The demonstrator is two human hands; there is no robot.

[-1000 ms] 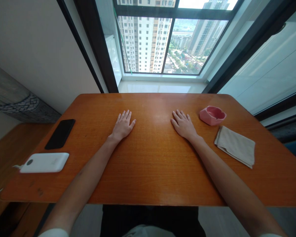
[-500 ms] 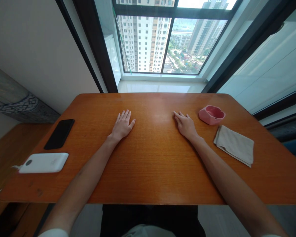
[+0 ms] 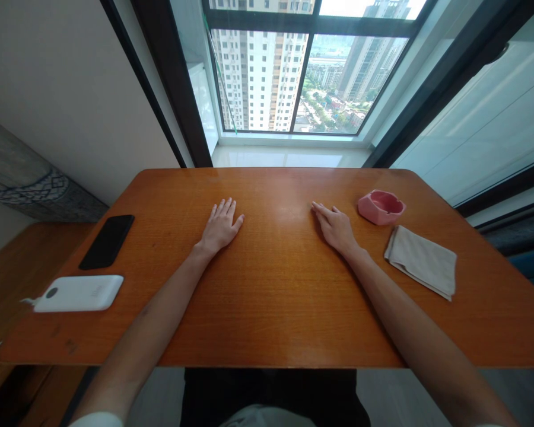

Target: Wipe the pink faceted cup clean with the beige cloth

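My left hand (image 3: 221,226) lies palm down on the wooden table (image 3: 271,296), its fingers stretched out and the thumb spread to the right. It holds nothing. My right hand (image 3: 334,226) rests on the tabletop farther right, turned partly on its side, with the fingers extended toward the left and nothing in them. Just to the right of it stands a pink angular ashtray (image 3: 381,207), not touched. A folded beige cloth (image 3: 422,262) lies nearer to me, beside my right forearm.
On the table's left side lie a black smartphone (image 3: 107,242) and, nearer, a white power bank (image 3: 80,293) with a short cable at its left end. Beyond the far edge is a window (image 3: 311,71) with a pale sill. A wooden bench (image 3: 31,261) stands at the left.
My right hand's fingers have shifted very slightly. My left hand and the things on the table stay in place.
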